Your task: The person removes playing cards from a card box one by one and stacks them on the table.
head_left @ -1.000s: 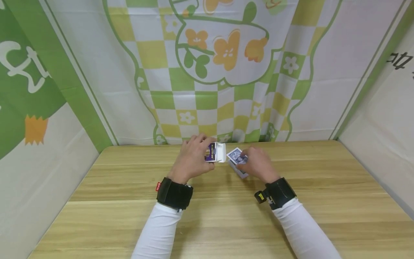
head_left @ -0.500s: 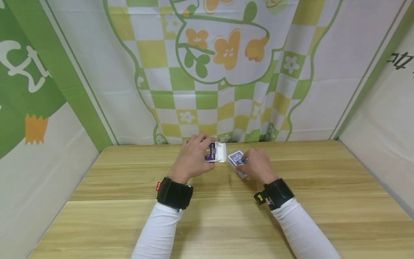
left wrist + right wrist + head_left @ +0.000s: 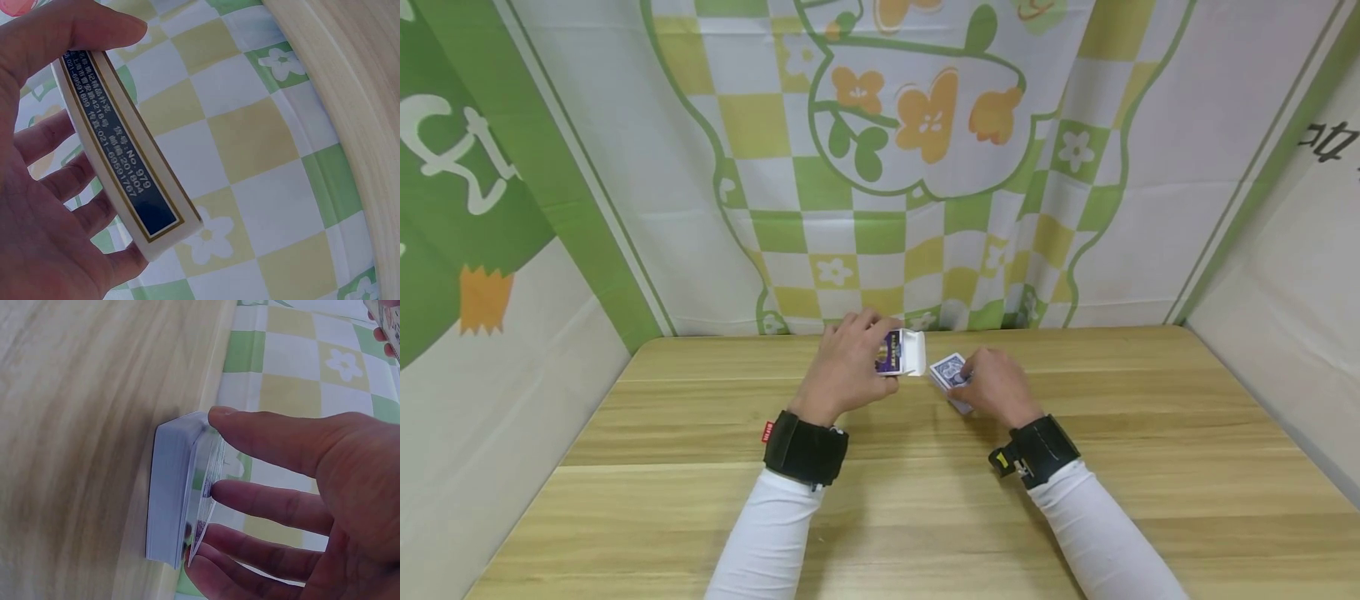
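My left hand (image 3: 846, 367) grips a purple and white playing-card box (image 3: 889, 352) between thumb and fingers, above the table's far side. Its white flap (image 3: 915, 353) stands open toward the right. In the left wrist view, a narrow side of the box (image 3: 119, 150) shows printed text and a dark blue panel. Just right of the box, my right hand (image 3: 1000, 386) pinches a few blue-backed playing cards (image 3: 949, 367). Beneath them a deck of cards (image 3: 169, 497) lies on the table. In the right wrist view the pinched cards tilt at an angle over the deck, meeting it near the thumb.
A wooden table (image 3: 880, 508) spreads under both hands. Right behind its far edge hangs a patterned curtain (image 3: 880, 233), with printed cloth panels (image 3: 550, 333) along the sides. Black bands (image 3: 805, 450) with small cameras wrap both wrists.
My right hand has come slightly down and toward me, bringing the pinched cards lower and more in line with the deck. The left hand and the box have stayed in place.
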Tool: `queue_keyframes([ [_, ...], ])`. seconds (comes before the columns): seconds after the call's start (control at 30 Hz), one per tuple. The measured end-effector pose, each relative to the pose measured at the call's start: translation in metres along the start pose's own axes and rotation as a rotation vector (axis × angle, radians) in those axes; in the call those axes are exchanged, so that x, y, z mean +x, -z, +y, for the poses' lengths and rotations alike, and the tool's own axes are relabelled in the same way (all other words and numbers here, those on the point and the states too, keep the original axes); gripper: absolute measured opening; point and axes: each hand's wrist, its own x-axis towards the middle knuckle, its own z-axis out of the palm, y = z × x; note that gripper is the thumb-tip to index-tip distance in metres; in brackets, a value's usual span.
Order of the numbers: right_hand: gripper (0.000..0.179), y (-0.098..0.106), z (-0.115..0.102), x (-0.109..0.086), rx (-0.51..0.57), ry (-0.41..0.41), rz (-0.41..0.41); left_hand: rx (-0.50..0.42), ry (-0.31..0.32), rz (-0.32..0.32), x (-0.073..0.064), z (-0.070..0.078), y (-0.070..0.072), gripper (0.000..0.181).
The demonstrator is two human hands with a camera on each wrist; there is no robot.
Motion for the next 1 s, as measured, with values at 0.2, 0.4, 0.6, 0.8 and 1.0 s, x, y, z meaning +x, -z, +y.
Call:
queue_keyframes([
  [0.2,0.042,-0.0016,0.0003,0.0004,-0.003,-0.007,0.001,0.004,-0.002,0.0,-0.0002,-0.0001,0.0002,0.074],
  [0.4,0.043,-0.003,-0.0002,0.0005,-0.01,-0.015,0.005,-0.004,-0.005,0.001,-0.0003,0.0001,0.0005,0.074],
  [0.6,0.043,-0.0041,0.0006,0.0003,-0.007,-0.022,0.006,-0.009,-0.002,-0.001,-0.0003,0.0002,0.0005,0.074],
  [0.8,0.043,-0.0048,0.0007,0.0004,-0.014,-0.016,0.012,-0.007,-0.003,-0.002,-0.0007,0.0006,0.0011,0.073],
  [1.0,0.043,-0.005,-0.0002,0.0001,-0.008,-0.013,0.019,-0.004,-0.001,-0.001,-0.001,0.0005,0.0016,0.074],
])
